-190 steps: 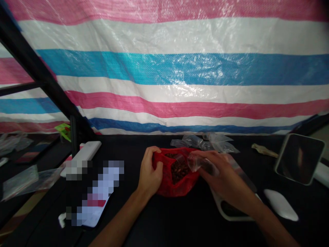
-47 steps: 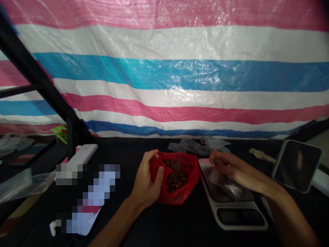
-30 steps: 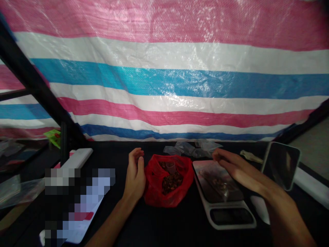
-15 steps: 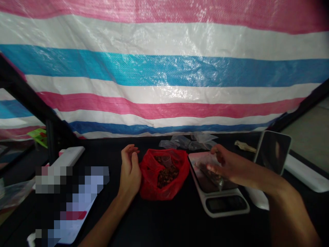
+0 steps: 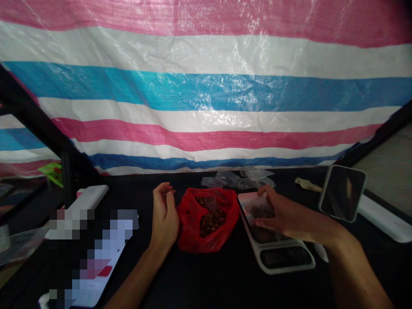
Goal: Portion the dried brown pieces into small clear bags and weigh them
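Fingers and thumb apart on my right hand (image 5: 291, 219), reaching over the scale (image 5: 272, 271); clear packet (image 5: 259, 209) already on the plate, can't tell if my fingertips touch it. Left hand (image 5: 165, 225) off the red bag (image 5: 206, 245), half curled, holding nothing, just beside it. Bag sits open between my hands, brown bits (image 5: 212, 224) inside, cup (image 5: 210, 203) in with them. Packet's weight looks borne by the scale; display (image 5: 285, 257) unreadable.

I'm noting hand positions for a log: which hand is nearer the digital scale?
The right. The right hand is over the platform of the digital scale; the left hand is beyond the red bag, on its left side.
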The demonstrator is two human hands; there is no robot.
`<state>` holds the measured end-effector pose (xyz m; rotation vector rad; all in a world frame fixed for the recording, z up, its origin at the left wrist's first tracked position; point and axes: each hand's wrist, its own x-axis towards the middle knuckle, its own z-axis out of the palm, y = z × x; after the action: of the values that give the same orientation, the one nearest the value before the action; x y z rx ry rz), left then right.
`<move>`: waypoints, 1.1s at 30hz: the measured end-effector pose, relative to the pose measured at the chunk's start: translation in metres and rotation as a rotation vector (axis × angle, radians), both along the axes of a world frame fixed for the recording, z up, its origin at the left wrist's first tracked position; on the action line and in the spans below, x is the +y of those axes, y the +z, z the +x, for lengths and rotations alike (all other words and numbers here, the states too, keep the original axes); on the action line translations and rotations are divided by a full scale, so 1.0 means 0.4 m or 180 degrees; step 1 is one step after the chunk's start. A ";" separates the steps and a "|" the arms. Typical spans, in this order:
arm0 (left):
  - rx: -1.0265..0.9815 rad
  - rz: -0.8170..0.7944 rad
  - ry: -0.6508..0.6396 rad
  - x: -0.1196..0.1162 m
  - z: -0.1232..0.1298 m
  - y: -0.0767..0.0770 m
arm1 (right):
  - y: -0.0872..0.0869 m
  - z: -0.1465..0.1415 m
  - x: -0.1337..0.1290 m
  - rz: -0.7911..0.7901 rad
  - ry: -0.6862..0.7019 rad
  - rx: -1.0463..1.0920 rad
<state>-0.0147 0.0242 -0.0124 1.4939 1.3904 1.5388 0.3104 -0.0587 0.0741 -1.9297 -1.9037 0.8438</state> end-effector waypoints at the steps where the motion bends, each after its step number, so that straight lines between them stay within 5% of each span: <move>1: -0.0001 0.0003 -0.0007 -0.001 0.001 0.001 | -0.001 0.001 0.000 -0.0014 0.0006 0.0044; 7: -0.0037 0.0035 -0.0064 -0.012 0.009 0.009 | 0.007 -0.006 0.016 0.0304 0.0282 0.0150; 13: -0.0030 -0.0065 -0.0051 -0.009 0.008 0.008 | 0.018 -0.128 0.036 0.1080 0.0721 0.0312; 18: -0.0059 -0.0053 -0.0102 -0.007 0.006 0.006 | -0.013 -0.203 0.043 0.0953 0.0942 -0.0117; 33: 0.0023 -0.0274 -0.0083 -0.007 0.003 0.014 | -0.034 -0.166 0.063 0.1153 0.0739 -0.0128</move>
<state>-0.0134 0.0212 -0.0067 1.4612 1.4177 1.4407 0.2439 -0.0334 0.0605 -1.5446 -2.1580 0.4750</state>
